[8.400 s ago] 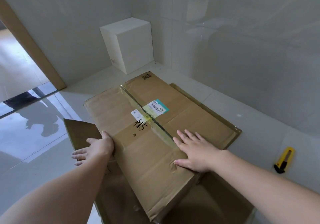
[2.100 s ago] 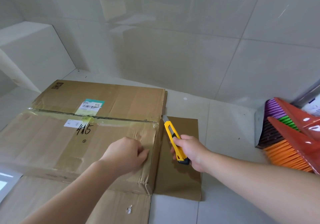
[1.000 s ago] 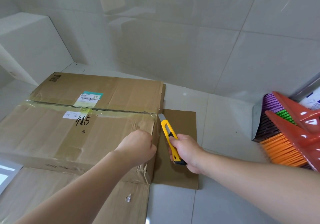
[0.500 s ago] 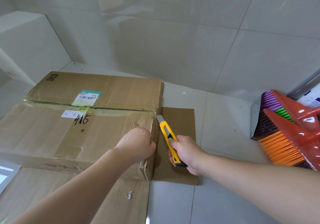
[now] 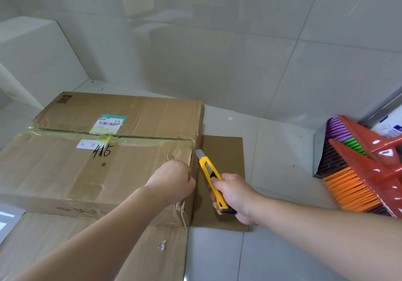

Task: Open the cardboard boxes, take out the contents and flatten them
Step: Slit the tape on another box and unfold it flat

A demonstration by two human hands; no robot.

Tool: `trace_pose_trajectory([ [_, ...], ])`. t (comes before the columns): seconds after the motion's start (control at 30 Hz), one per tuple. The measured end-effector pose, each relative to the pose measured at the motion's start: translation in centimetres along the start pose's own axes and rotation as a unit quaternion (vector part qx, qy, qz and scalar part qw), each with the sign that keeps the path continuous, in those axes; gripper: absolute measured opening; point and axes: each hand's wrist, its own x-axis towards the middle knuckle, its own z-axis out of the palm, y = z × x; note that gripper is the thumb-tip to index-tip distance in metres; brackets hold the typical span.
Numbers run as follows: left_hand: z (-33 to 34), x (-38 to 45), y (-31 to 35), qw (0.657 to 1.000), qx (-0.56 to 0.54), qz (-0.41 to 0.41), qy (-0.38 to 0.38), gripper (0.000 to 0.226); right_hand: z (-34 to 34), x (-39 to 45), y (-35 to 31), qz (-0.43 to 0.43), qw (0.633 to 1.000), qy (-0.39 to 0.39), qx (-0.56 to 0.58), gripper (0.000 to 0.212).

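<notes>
A large taped cardboard box (image 5: 65,172) marked "415" lies on flattened cardboard (image 5: 221,150) on the tiled floor. Clear tape runs along its top seam. My left hand (image 5: 174,180) sits as a fist on the box's top at the right edge; what its fingers do is hidden. My right hand (image 5: 232,195) grips a yellow utility knife (image 5: 211,178). The knife's blade tip is at the box's right end, just below the taped seam.
A white block (image 5: 32,63) stands against the wall at the far left. Brooms with orange, purple and green bristles (image 5: 356,172) and red heads lean at the right. More flattened cardboard (image 5: 97,248) lies under my left arm.
Since a second ago the knife's blade tip has stayed close to the box's right end near the seam. My left fist has held its place on the box top.
</notes>
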Motion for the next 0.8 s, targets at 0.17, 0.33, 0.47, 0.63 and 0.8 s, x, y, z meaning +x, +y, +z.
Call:
trace_pose_trajectory([
  [0.17, 0.1, 0.1, 0.2, 1.000, -0.010, -0.009, 0.005, 0.031, -0.4, -0.3, -0.1, 0.001, 1.000, -0.001, -0.002, 0.017],
  [0.33, -0.1, 0.1, 0.3, 0.999, -0.033, -0.011, 0.018, 0.032, -1.0, -0.5, 0.4, -0.006, 0.999, 0.039, -0.009, 0.016],
  [0.47, -0.2, -0.1, 0.4, 0.998, -0.048, -0.016, 0.034, 0.032, -1.0, -0.1, 0.2, -0.029, 0.998, 0.056, -0.012, 0.015],
  [0.63, -0.6, -0.4, 0.4, 0.998, -0.047, -0.020, 0.040, 0.033, 0.1, 0.5, -0.1, -0.020, 0.999, 0.039, 0.000, 0.016],
  [0.8, -0.6, -0.2, 0.4, 0.998, -0.047, -0.025, 0.038, 0.032, 0.3, 0.2, 0.3, -0.023, 0.999, 0.035, 0.007, 0.016],
])
